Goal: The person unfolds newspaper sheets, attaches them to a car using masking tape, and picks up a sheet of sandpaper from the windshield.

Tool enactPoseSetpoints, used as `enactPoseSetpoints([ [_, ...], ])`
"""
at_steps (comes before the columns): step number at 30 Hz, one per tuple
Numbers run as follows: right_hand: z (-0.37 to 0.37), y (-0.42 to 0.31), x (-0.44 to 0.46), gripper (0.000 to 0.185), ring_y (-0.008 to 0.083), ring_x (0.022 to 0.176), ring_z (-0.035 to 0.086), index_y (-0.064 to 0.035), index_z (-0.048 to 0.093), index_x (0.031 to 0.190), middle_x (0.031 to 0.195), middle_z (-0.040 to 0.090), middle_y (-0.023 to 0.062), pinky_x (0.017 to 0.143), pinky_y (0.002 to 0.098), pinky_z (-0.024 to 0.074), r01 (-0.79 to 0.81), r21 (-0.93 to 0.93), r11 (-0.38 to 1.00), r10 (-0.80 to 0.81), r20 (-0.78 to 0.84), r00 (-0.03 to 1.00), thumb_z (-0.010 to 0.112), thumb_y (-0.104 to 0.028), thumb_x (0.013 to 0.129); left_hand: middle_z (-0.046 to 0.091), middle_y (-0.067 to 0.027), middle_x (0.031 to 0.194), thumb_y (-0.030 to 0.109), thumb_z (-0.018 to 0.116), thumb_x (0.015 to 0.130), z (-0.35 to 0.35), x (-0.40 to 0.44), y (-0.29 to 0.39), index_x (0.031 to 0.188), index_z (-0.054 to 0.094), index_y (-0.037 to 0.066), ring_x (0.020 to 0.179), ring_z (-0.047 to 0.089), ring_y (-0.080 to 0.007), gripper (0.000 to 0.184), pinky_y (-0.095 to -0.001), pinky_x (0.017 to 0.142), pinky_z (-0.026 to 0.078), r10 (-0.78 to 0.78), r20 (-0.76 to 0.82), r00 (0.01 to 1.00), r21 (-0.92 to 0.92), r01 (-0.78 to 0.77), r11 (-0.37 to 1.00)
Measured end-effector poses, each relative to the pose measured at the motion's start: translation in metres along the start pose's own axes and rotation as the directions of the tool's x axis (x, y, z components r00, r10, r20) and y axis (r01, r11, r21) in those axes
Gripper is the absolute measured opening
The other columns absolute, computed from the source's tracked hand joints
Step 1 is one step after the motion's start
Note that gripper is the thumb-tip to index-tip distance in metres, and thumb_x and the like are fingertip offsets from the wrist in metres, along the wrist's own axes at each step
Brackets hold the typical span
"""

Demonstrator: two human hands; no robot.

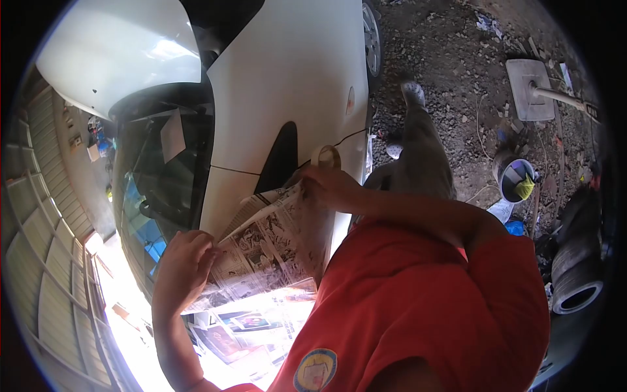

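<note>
A sheet of printed newspaper (258,251) is stretched between my two hands against the side of a white car (274,72). My left hand (186,261) is closed at the sheet's left edge, its fingers curled in. My right hand (330,187) is closed at the upper right corner of the newspaper. From that hand a roll of masking tape (326,155) sticks out, pale and ring-shaped. The fingertips of my right hand are partly hidden. Lower newspaper pages (245,333) hang in bright light below the sheet.
The car's windshield (166,137) lies left, with its raised hood (124,52) beyond. Gravel ground (450,59) spreads to the right. A bucket (516,179) with a yellow-green cloth, a flat plate with a pole (530,90) and a dark cylinder (576,281) are there.
</note>
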State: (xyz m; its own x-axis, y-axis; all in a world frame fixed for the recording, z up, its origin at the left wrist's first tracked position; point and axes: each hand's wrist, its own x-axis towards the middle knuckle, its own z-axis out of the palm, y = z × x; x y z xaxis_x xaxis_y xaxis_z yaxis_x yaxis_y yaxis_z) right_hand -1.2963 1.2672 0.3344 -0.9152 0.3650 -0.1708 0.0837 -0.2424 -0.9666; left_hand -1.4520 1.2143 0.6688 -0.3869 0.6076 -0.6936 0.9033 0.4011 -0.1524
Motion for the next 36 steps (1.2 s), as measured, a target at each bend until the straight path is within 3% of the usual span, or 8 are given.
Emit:
enactPoseSetpoints([
  [7,0.018,0.012,0.003,0.030,0.0397,0.097,0.065,-0.0044,0.062,0.123,0.104,0.066,0.0218,0.096,0.0443,0.0453,0.242,-0.243,0.939,-0.277,-0.121,0.953,0.060,-0.021,0.097,0.062,-0.0091,0.076,0.013,0.069,0.091,0.003,0.025,0.028,0.087,0.054,0.007,0.075,0.062,-0.0301,0.016,-0.0452,0.081,0.048,0.161,-0.239,0.958,0.232,-0.105,0.967],
  [14,0.031,0.003,0.017,0.022,0.0323,0.095,0.062,-0.0065,0.065,0.109,0.097,0.066,0.0156,0.107,0.0458,0.0340,-0.026,-0.016,1.000,0.024,-0.118,0.993,0.064,-0.022,0.095,0.065,-0.0126,0.076,0.020,0.068,0.095,0.002,0.038,0.017,0.094,0.061,0.006,0.068,0.060,-0.0338,0.016,-0.0433,0.067,0.048,-0.004,-0.157,0.988,0.100,0.020,0.995],
  [20,0.005,0.003,0.012,0.028,0.0365,0.099,0.065,-0.0003,0.064,0.105,0.098,0.067,0.0174,0.083,0.0439,0.0502,0.169,-0.072,0.983,-0.173,-0.047,0.984,0.054,-0.026,0.100,0.074,-0.0111,0.093,0.020,0.057,0.103,-0.033,0.043,-0.022,0.112,0.067,0.004,0.085,0.070,-0.0238,0.021,-0.0379,0.076,0.052,-0.318,0.427,0.847,-0.437,0.501,0.747],
  [23,-0.009,-0.003,0.008,0.030,0.0316,0.097,0.065,-0.0007,0.066,0.105,0.100,0.068,0.0154,0.082,0.0401,0.0509,0.119,0.028,0.993,-0.117,-0.044,0.992,0.053,-0.027,0.100,0.072,-0.0119,0.107,0.021,0.058,0.103,-0.019,0.049,-0.031,0.127,0.061,0.004,0.104,0.068,-0.0196,0.029,-0.0346,0.089,0.052,-0.124,0.524,0.843,-0.361,0.351,0.864],
  [25,-0.013,-0.011,0.007,0.029,0.0271,0.096,0.066,-0.0011,0.066,0.105,0.101,0.067,0.0144,0.082,0.0374,0.0509,-0.192,0.312,0.931,0.183,0.057,0.981,0.055,-0.027,0.098,0.068,-0.0150,0.119,0.018,0.060,0.102,-0.014,0.055,-0.027,0.138,0.053,0.005,0.112,0.064,-0.0212,0.039,-0.0327,0.096,0.049,-0.034,0.521,0.853,-0.495,0.335,0.802],
  [31,0.006,0.013,0.010,0.028,0.0215,0.096,0.065,-0.0018,0.067,0.104,0.100,0.067,0.0133,0.084,0.0342,0.0499,-0.117,0.409,0.905,0.110,0.041,0.993,0.061,-0.026,0.092,0.062,-0.0138,0.131,0.007,0.062,0.099,0.031,0.056,-0.013,0.152,0.037,0.009,0.118,0.059,-0.0199,0.059,-0.0305,0.103,0.044,0.014,0.360,0.933,-0.687,0.255,0.681],
  [34,0.005,0.006,0.015,0.027,0.0331,0.095,0.066,-0.0077,0.065,0.118,0.101,0.067,0.0176,0.084,0.0432,0.0537,0.186,-0.226,0.956,-0.174,0.072,0.982,0.058,-0.019,0.094,0.059,-0.0016,0.101,0.003,0.055,0.099,0.018,0.068,-0.025,0.145,0.047,0.009,0.085,0.050,-0.0064,0.047,-0.0221,0.077,0.044,-0.131,0.362,0.923,-0.686,0.359,0.632],
  [36,0.001,-0.007,0.012,0.030,0.0366,0.097,0.065,-0.0096,0.065,0.122,0.106,0.065,0.0200,0.086,0.0458,0.0530,0.026,-0.314,0.949,0.025,0.158,0.987,0.058,-0.020,0.094,0.059,-0.0005,0.096,0.008,0.056,0.100,0.006,0.082,-0.027,0.137,0.056,0.008,0.083,0.050,-0.0053,0.037,-0.0224,0.075,0.044,-0.155,0.332,0.931,-0.653,0.345,0.674],
])
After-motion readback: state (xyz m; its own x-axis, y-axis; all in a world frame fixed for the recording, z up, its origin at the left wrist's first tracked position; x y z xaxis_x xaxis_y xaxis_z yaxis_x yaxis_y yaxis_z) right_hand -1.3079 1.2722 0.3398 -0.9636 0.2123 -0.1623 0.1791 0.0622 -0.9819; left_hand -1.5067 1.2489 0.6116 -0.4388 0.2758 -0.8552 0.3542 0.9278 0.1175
